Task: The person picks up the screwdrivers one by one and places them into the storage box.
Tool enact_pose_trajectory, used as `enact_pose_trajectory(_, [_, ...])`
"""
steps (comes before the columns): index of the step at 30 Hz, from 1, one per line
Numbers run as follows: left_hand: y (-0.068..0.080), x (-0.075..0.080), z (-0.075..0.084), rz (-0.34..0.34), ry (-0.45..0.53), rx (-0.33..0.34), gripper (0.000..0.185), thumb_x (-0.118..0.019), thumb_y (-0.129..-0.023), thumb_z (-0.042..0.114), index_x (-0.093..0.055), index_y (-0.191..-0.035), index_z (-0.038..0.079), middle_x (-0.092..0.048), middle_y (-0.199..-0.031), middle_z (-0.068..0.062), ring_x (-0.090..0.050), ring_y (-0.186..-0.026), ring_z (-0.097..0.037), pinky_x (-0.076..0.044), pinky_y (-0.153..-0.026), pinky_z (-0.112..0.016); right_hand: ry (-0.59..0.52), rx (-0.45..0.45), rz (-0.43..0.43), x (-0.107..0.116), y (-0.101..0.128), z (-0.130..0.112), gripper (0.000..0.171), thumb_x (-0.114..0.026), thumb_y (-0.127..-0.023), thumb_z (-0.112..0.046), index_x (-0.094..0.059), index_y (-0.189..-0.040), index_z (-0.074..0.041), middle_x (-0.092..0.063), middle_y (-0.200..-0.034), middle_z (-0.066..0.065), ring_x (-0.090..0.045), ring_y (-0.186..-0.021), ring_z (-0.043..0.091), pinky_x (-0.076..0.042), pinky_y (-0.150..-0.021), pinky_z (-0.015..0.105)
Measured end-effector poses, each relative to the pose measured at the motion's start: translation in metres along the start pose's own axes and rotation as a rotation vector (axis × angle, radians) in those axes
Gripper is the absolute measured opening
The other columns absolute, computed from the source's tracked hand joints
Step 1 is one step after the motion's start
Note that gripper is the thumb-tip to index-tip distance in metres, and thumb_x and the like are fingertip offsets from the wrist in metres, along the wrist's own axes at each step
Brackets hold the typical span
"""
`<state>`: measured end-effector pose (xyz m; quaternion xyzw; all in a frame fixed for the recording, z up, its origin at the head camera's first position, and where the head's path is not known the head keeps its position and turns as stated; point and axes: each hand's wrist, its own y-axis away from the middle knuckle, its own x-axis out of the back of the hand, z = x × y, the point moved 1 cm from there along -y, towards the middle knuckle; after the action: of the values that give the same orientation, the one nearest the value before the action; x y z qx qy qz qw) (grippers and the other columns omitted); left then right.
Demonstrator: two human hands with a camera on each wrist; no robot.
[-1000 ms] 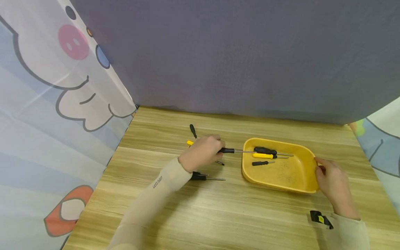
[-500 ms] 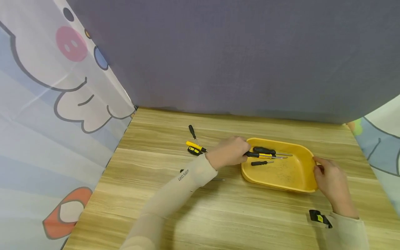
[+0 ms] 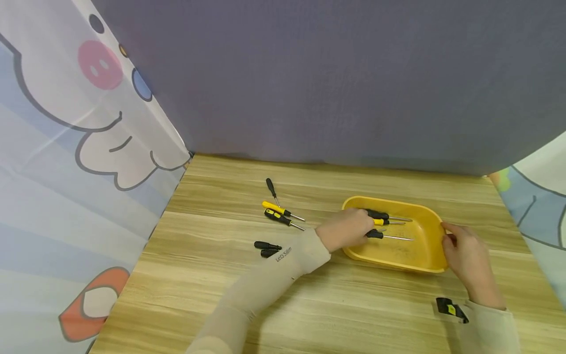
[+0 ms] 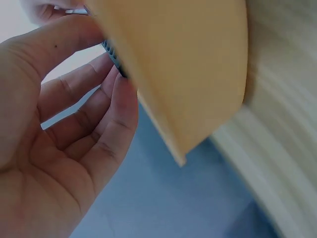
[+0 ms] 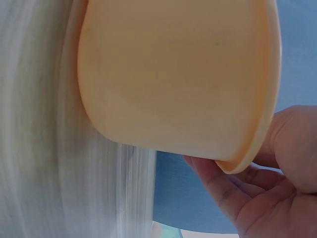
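Black-handled screwdriver (image 3: 389,237) is laid in the near half of the yellow tray (image 3: 422,268), long axis roughly left-right, handle at the left end, steel shaft pointed right toward the far rim. Handle end is met by the left hand (image 3: 347,228), which is reached over the tray's left wall; fingers are curled at the handle, a real pinch or mere contact cannot be told. Left hand is clearly the nearer one. Right hand (image 3: 468,255) is kept at the tray's right rim, fingers hooked under, thumb over the lip. Two more screwdrivers are lain just behind in the tray; five others are left on the wooden table (image 3: 309,305) to the left
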<state>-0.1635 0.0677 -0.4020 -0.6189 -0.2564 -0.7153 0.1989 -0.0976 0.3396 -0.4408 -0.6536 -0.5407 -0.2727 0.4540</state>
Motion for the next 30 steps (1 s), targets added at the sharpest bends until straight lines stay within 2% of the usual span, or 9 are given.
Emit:
enact_pose_trajectory(2, [-0.003, -0.005, 0.003, -0.025, 0.009, 0.005, 0.009, -0.066, -0.097, 0.022, -0.067, -0.088, 0.02, -0.063, -0.088, 0.006, -0.053, -0.07, -0.006, -0.044, -0.063, -0.019, 0.001, 0.0, 0.002, 0.0, 0.0, -0.001, 0.026, -0.06, -0.089, 0.009, -0.061, -0.114, 0.018, -0.058, -0.1, 0.037, -0.061, -0.081, 0.048, -0.049, -0.063, 0.051])
enact_pose_trajectory(6, [-0.008, -0.015, 0.007, -0.057, 0.022, 0.019, 0.006, -0.066, -0.097, 0.02, -0.068, -0.091, 0.019, -0.063, -0.086, 0.006, -0.054, -0.069, -0.006, -0.044, -0.063, -0.018, -0.004, 0.011, 0.009, 0.001, -0.001, 0.0, 0.027, -0.059, -0.089, 0.009, -0.061, -0.114, 0.018, -0.059, -0.101, 0.035, -0.061, -0.081, 0.047, -0.047, -0.062, 0.036])
enact_pose_trajectory(9, [-0.01, -0.021, 0.008, -0.052, 0.019, 0.017, 0.007, -0.067, -0.096, 0.016, -0.068, -0.089, 0.018, -0.062, -0.082, 0.007, -0.052, -0.066, -0.005, -0.044, -0.062, -0.017, -0.006, 0.015, 0.01, 0.002, -0.002, 0.001, 0.027, -0.059, -0.089, 0.009, -0.062, -0.114, 0.017, -0.059, -0.101, 0.034, -0.061, -0.081, 0.046, -0.045, -0.06, 0.031])
enact_pose_trajectory(13, [-0.011, -0.028, 0.009, -0.037, -0.008, 0.009, 0.008, -0.068, -0.094, 0.013, -0.068, -0.089, 0.019, -0.061, -0.079, 0.007, -0.05, -0.065, -0.005, -0.044, -0.061, -0.017, -0.004, 0.002, 0.001, 0.001, -0.001, 0.0, 0.027, -0.059, -0.09, 0.007, -0.061, -0.115, 0.017, -0.058, -0.102, 0.035, -0.061, -0.082, 0.047, -0.047, -0.062, 0.044])
enact_pose_trajectory(18, [-0.012, -0.031, 0.011, -0.033, -0.035, -0.011, 0.005, -0.068, -0.095, 0.015, -0.07, -0.094, 0.019, -0.063, -0.081, 0.007, -0.051, -0.066, -0.004, -0.045, -0.062, -0.017, 0.002, -0.005, -0.006, 0.002, -0.002, 0.0, 0.027, -0.058, -0.091, 0.007, -0.061, -0.116, 0.017, -0.058, -0.103, 0.035, -0.061, -0.083, 0.046, -0.047, -0.061, 0.041])
enact_pose_trajectory(25, [-0.013, -0.032, 0.014, -0.052, -0.013, -0.003, 0.011, -0.066, -0.096, 0.013, -0.067, -0.088, 0.019, -0.061, -0.078, 0.007, -0.046, -0.063, -0.006, -0.044, -0.06, -0.016, -0.004, 0.002, 0.001, 0.001, 0.0, 0.0, 0.028, -0.057, -0.091, 0.007, -0.061, -0.116, 0.018, -0.057, -0.103, 0.036, -0.061, -0.083, 0.048, -0.048, -0.065, 0.056])
enact_pose_trajectory(30, [-0.012, -0.031, 0.015, -0.044, 0.007, 0.011, 0.017, -0.064, -0.097, 0.01, -0.066, -0.083, 0.019, -0.059, -0.075, 0.007, -0.043, -0.061, -0.006, -0.042, -0.058, -0.016, -0.004, 0.002, 0.005, 0.001, 0.0, -0.001, 0.028, -0.057, -0.091, 0.008, -0.06, -0.116, 0.018, -0.057, -0.104, 0.037, -0.06, -0.084, 0.049, -0.047, -0.067, 0.06])
